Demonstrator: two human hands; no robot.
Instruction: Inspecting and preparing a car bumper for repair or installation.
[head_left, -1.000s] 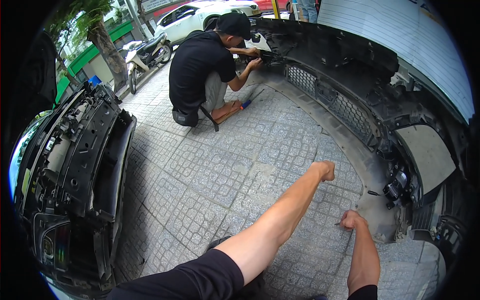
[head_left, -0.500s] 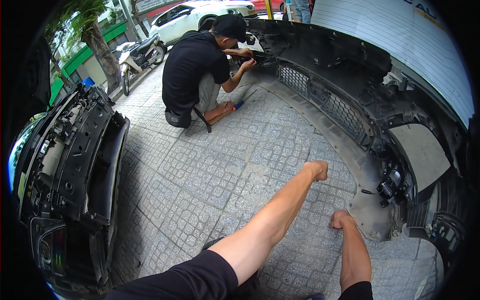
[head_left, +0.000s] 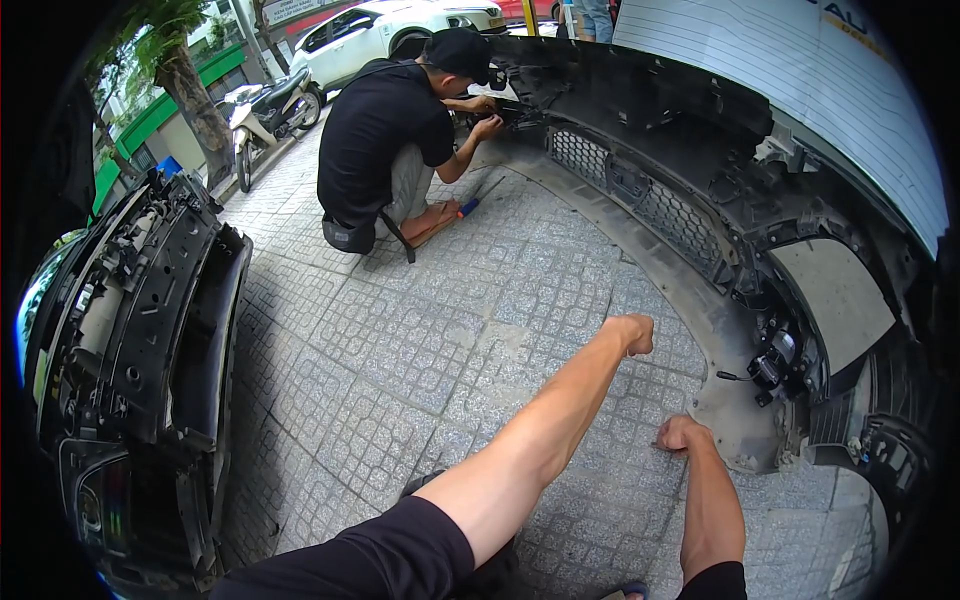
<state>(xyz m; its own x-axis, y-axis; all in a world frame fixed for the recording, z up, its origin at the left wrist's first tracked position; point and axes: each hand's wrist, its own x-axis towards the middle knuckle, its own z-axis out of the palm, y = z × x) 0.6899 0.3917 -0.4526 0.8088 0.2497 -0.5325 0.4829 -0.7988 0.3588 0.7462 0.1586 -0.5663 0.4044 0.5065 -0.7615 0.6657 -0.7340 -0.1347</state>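
Note:
My left hand is curled into a fist over the paving, its arm stretched forward. Lower and to the right, my right hand is also closed, knuckles bent. Nothing sticks out of either hand. Closest to both is the inside of a large black car bumper, curving along the right with its grey lower lip beside my right hand. A black part with a short cable is fixed near that end. At the bumper's far end, a co-worker squats with both hands on it; what they hold is unclear.
A car's stripped front end stands on the left. A blue-handled tool lies by the co-worker's feet. Behind are a parked motorbike, a tree and a white car. A white panel rises behind the bumper.
The view has shifted slightly, so the surroundings sit a little further left. My fists keep nearly the same pose. Part of a sandal now shows at the lower edge.

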